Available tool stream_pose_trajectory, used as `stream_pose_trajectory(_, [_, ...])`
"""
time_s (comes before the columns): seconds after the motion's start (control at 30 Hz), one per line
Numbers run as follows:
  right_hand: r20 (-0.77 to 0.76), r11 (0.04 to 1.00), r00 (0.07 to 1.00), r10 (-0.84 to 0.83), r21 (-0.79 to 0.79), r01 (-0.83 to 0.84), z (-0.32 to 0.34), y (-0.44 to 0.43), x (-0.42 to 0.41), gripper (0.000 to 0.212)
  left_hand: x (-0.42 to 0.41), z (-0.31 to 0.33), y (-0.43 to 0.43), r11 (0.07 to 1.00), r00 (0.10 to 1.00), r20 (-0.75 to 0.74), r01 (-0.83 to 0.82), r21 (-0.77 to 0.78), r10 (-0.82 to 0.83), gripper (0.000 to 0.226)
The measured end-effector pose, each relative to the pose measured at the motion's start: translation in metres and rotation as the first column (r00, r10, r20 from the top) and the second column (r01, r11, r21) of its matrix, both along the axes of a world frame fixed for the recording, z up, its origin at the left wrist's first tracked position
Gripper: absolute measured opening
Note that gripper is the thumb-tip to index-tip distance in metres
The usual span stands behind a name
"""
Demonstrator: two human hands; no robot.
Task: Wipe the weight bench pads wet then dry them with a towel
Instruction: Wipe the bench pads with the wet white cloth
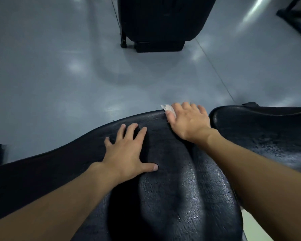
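Observation:
A long black bench pad with a rough, shiny surface fills the lower part of the view. My left hand rests flat on it with the fingers spread. My right hand lies at the pad's far edge, pressing a small pale cloth against the pad; only a corner of the cloth shows past the fingers. A second black pad sits to the right, separated by a narrow gap.
Grey glossy floor stretches beyond the bench. A dark machine base with a thin black post stands at the far middle. A dark frame is at the top right corner.

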State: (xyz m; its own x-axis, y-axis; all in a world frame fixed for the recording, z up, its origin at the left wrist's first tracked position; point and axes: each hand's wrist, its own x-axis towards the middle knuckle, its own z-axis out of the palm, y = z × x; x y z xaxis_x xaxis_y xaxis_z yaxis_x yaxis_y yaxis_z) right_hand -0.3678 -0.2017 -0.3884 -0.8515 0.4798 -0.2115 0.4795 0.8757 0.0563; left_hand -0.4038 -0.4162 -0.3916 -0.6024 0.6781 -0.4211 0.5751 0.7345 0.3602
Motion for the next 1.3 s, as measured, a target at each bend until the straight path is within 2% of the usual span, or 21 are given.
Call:
stream_pose_trajectory(0.13, [-0.028,0.984,0.985,-0.173,-0.037,0.172,0.002,0.004,0.007,0.05,-0.004,-0.008,-0.019,0.996,0.998,-0.025,0.063,0.069,-0.061,0.111])
stream_pose_trajectory(0.23, [0.0,0.987,0.987,-0.161,-0.025,0.161,0.0,-0.004,-0.005,0.048,-0.013,-0.015,-0.045,0.988,0.996,-0.02,0.087,0.125,-0.085,0.104])
stream_pose_trajectory(0.4, [0.042,0.993,0.992,-0.119,0.032,0.117,0.001,-0.013,-0.016,0.044,-0.03,-0.026,-0.114,0.995,0.999,-0.026,0.027,0.097,-0.025,0.1])
stream_pose_trajectory(0.53, [0.113,0.996,0.993,0.043,0.077,-0.052,-0.009,-0.069,-0.05,0.047,-0.041,-0.035,-0.166,0.998,0.999,-0.013,-0.034,0.057,0.034,0.1])
stream_pose_trajectory(0.63, [0.178,0.974,0.959,0.221,0.01,-0.226,-0.028,-0.141,-0.082,0.048,-0.047,-0.042,-0.198,0.997,0.998,-0.011,-0.069,0.045,0.069,0.1])
stream_pose_trajectory(0.77, [0.227,0.938,0.911,0.344,-0.046,-0.342,-0.039,-0.227,-0.106,0.048,-0.056,-0.052,-0.25,0.994,0.995,0.005,-0.104,0.023,0.103,0.099])
stream_pose_trajectory(0.87, [0.272,0.882,0.839,0.471,-0.121,-0.456,-0.058,-0.312,-0.115,0.048,-0.059,-0.061,-0.293,0.991,0.991,0.005,-0.132,0.006,0.132,0.097])
stream_pose_trajectory(0.97, [0.243,0.872,0.839,0.487,-0.184,-0.453,-0.073,-0.376,-0.123,0.047,-0.06,-0.07,-0.339,0.987,0.987,0.018,-0.159,-0.003,0.159,0.096])
stream_pose_trajectory(1.1, [0.24,0.897,0.868,0.435,-0.19,-0.398,-0.08,-0.406,-0.134,0.048,-0.063,-0.083,-0.402,0.981,0.98,0.028,-0.195,-0.017,0.196,0.097])
stream_pose_trajectory(1.3, [0.148,0.807,0.795,0.589,-0.163,-0.567,-0.108,-0.495,-0.154,0.046,-0.058,-0.097,-0.465,0.98,0.981,-0.006,-0.195,0.042,0.196,0.084])
